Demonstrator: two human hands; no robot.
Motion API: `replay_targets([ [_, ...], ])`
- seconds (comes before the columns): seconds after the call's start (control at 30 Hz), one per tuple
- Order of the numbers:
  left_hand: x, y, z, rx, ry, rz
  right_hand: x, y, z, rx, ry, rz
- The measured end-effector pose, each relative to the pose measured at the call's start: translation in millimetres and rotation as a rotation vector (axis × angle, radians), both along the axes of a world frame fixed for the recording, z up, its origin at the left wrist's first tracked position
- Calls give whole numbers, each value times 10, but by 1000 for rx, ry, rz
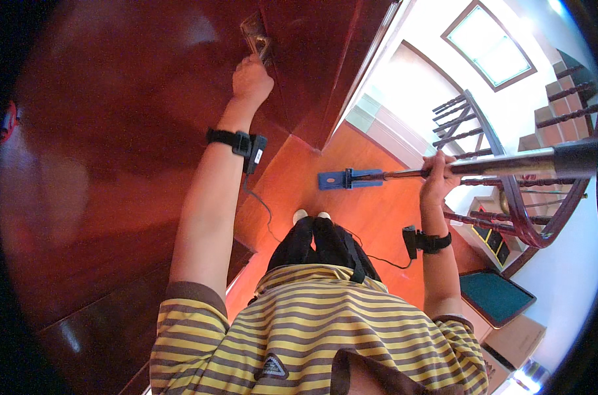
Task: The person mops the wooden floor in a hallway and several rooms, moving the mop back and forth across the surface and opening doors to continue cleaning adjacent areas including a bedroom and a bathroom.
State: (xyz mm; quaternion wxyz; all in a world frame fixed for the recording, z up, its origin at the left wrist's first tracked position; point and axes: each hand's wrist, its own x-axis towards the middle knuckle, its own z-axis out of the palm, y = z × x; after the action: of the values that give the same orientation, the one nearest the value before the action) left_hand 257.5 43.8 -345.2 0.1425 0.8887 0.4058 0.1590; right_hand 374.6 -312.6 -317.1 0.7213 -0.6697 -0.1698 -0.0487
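Note:
My left hand [253,81] reaches forward with its fingers curled at the metal handle [260,43] of a dark red-brown wooden door [131,128]. The fingertips are hidden from this angle. My right hand [438,180] grips the metal pole [506,165] of a flat mop on the right side. The blue mop head [332,179] rests on the orange-brown wooden floor [299,163], a little beyond my shoes [300,215]. A black strap with a small cabled box is on each of my wrists.
A staircase with dark turned wooden balusters [459,136] and a curved handrail [521,222] is close on the right. A framed green board [497,296] and a cardboard box [516,338] stand at lower right. A window [491,45] is high up at upper right.

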Motion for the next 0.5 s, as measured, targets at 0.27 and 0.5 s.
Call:
replay_targets([
  [0.27, -394, -1646, 1069, -860, -914, -710, -271, 155, -305, -484, 21, 362],
  [0.5, -1224, -2630, 1857, -450, -1364, -72, -670, -49, -908, -415, -456, 834],
])
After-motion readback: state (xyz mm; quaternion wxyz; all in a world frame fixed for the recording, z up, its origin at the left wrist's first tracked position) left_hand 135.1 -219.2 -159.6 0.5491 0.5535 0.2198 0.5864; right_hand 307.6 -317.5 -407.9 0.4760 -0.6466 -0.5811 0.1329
